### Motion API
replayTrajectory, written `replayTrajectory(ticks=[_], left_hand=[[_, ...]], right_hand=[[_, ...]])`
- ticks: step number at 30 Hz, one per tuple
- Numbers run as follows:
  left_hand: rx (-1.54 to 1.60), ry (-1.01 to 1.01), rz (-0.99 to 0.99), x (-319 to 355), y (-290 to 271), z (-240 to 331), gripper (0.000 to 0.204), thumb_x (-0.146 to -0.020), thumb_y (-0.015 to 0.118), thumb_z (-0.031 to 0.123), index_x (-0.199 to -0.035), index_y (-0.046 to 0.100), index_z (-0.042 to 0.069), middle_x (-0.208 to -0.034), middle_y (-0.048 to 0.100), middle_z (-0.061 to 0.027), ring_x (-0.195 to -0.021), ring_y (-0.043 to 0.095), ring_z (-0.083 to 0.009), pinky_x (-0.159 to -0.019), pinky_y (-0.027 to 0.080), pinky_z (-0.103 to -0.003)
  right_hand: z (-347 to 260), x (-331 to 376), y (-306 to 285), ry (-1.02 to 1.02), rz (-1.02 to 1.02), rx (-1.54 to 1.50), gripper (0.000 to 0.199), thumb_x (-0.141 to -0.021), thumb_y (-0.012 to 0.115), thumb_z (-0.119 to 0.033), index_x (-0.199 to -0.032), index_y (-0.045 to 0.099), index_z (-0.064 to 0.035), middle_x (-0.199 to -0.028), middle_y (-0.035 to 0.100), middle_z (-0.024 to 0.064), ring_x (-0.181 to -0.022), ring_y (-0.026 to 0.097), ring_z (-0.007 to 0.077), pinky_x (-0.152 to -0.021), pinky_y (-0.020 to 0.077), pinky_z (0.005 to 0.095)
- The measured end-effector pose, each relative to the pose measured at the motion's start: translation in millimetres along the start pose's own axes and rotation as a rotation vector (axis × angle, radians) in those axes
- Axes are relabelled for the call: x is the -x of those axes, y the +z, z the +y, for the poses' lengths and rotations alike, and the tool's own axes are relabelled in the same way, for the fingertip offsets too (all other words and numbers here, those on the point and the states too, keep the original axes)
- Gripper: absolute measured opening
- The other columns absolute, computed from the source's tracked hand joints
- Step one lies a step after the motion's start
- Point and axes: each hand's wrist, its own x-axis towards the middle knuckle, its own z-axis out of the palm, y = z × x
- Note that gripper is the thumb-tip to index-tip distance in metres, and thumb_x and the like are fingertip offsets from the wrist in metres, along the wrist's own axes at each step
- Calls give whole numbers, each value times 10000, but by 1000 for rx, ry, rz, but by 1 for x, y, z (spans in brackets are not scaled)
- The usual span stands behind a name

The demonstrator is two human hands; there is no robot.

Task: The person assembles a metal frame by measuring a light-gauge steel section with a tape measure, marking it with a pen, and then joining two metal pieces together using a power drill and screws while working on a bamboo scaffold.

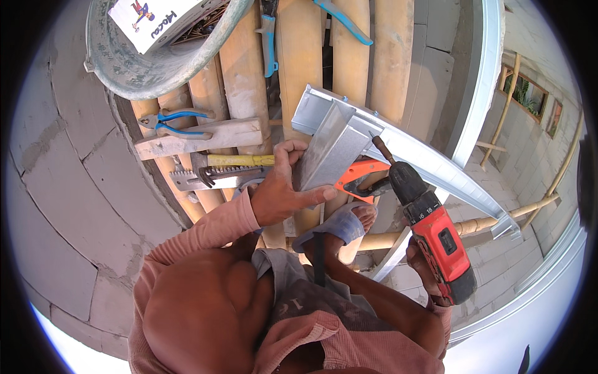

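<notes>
Now | left hand (280,196) steadies metal channel (333,153) | right hand (427,268) grips drill (433,227)

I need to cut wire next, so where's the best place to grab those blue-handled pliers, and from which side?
Take the blue-handled pliers by both blue handles, coming from the right. They lie flat on the bamboo poles with the jaws pointing left toward the wall, so the slightly spread handle ends face the left hand.
</notes>
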Motion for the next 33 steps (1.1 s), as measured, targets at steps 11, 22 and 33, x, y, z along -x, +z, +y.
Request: replayTrajectory(ticks=[11,22,33], left_hand=[[-227,-34,-83,-1,-4,5,1226,-858,727,649,-1566,69,-105,-1497,353,-429,-1411,420,-480,-1189,330,-453],[-216,-45,-106,-6,-11,14,1089,-860,828,434,-1552,141,-51,-1516,381,-301,-1418,420,-353,-1180,346,-438],[-243,-108,-140,-7,-11,19,1108,-852,835,420,-1563,145,-78,-1491,429,-281,-1402,439,-336,-1179,339,-420]], right_hand=[[-37,-2,-37,-244,15,243,466,-746,787,-131,-1193,658,-99,-1113,664,130,-899,686,364,-767,581,419],[-48,-18,-25,-201,-36,180,470,-806,805,-141,-1244,647,-72,-1082,695,100,-897,716,274,-767,582,350],[-42,-16,-24,-114,-52,157,425,-786,780,-108,-1191,658,-67,-1060,682,102,-890,714,279,-772,593,354]])
